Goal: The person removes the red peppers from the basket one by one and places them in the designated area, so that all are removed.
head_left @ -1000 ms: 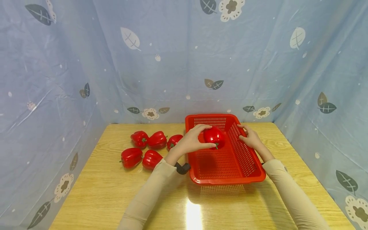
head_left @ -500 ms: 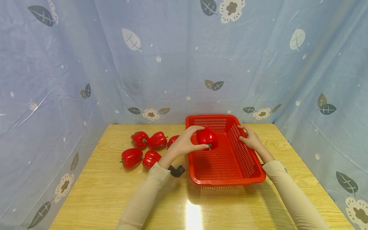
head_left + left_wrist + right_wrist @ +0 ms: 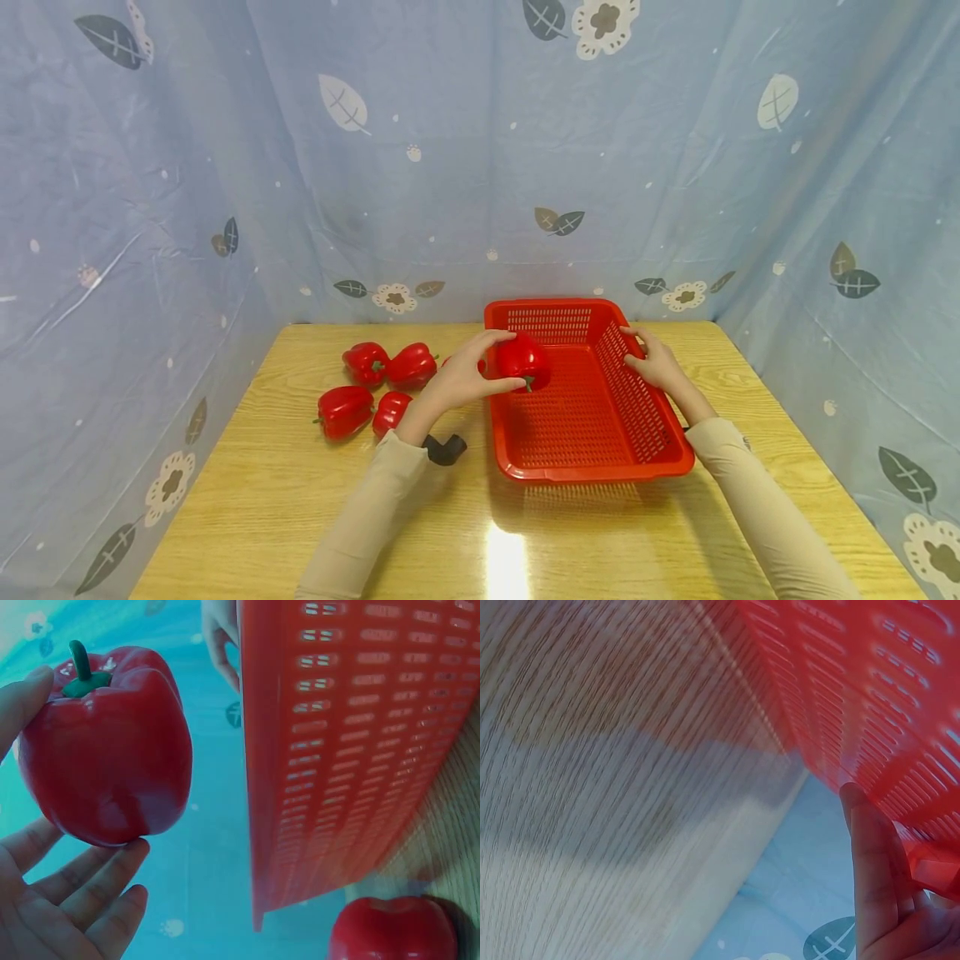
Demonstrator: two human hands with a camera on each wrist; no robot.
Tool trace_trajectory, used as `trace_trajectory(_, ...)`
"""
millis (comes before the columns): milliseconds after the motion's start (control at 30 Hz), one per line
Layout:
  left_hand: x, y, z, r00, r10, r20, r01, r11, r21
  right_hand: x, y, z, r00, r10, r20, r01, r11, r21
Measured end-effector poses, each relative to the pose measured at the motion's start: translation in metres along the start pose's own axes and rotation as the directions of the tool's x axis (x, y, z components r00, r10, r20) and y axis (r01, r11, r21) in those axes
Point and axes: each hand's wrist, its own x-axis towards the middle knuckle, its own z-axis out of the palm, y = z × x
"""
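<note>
My left hand (image 3: 461, 377) pinches a glossy red bell pepper (image 3: 522, 358) between thumb and fingers. In the left wrist view the same pepper (image 3: 112, 757) shows its green stem beside the thumb, with the fingers under its far end. It is held above the left side of a red slotted plastic basket (image 3: 592, 475), near the left rim. On the opposite side, my right hand (image 3: 658, 367) holds the basket's right rim. The right wrist view has that hand (image 3: 881, 885) with its fingers along the slotted outer wall (image 3: 840, 697).
Several more red bell peppers (image 3: 345, 412) lie on the wooden table (image 3: 255, 492) left of the basket, one mostly hidden behind my left hand. A blue patterned curtain (image 3: 450, 167) encloses the table's back and sides.
My left hand has carried the bell pepper leftward, from over the basket's middle toward its left rim. The right hand and the basket have stayed put.
</note>
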Motion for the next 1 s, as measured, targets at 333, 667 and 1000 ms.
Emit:
trace_trajectory(333,-0.012,-0.013,-0.008,0.999,-0.037,-0.004,0.037,0.997,-0.065,0.001,0.001,0.002,1.0,-0.007,-0.017,0.007,1.0,0.005)
trace_trajectory(667,-0.024,-0.028,-0.012,0.998,-0.06,-0.02,0.058,0.994,-0.088,0.0,-0.001,0.001,1.0,0.001,-0.003,-0.001,1.0,0.011)
trace_trajectory(1000,-0.039,-0.04,-0.017,0.995,-0.103,-0.016,0.101,0.989,-0.105,0.0,-0.001,0.001,1.0,-0.001,-0.008,0.001,1.0,0.007)
